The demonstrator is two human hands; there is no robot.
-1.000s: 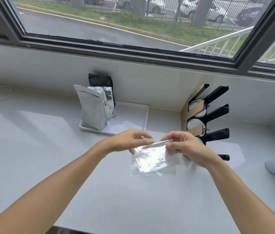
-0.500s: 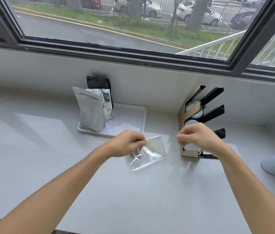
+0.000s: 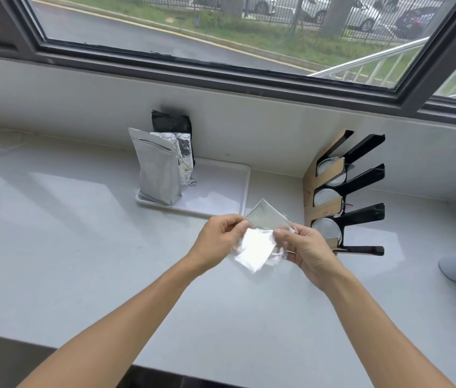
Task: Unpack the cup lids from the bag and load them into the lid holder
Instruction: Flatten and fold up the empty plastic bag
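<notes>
We've got the bag (image 3: pixel 259 242) pinched between both hands over the counter (image 3: pixel 81 247), just in front of the holder (image 3: pixel 344 191). Left hand (image 3: pixel 219 238) has thumb and fingers closed on the bag's left edge, right hand (image 3: pixel 303 252) is closed on the right edge, and the thing hangs between them, tilted with one corner poking up. It's clear, shiny plastic, so we honestly can't tell whether a lid is still inside (glare wipes out the middle).

The holder looks to have lids (image 3: pixel 329 198) sitting in three of its slots, right next to our right hand.

What could go sideways from here: if we pull the edges apart too hard, the film could rip and anything left inside could drop onto the counter. Our right wrist is also close to the holder, so a careless swing could knock it over and spill the lids already loaded.
</notes>
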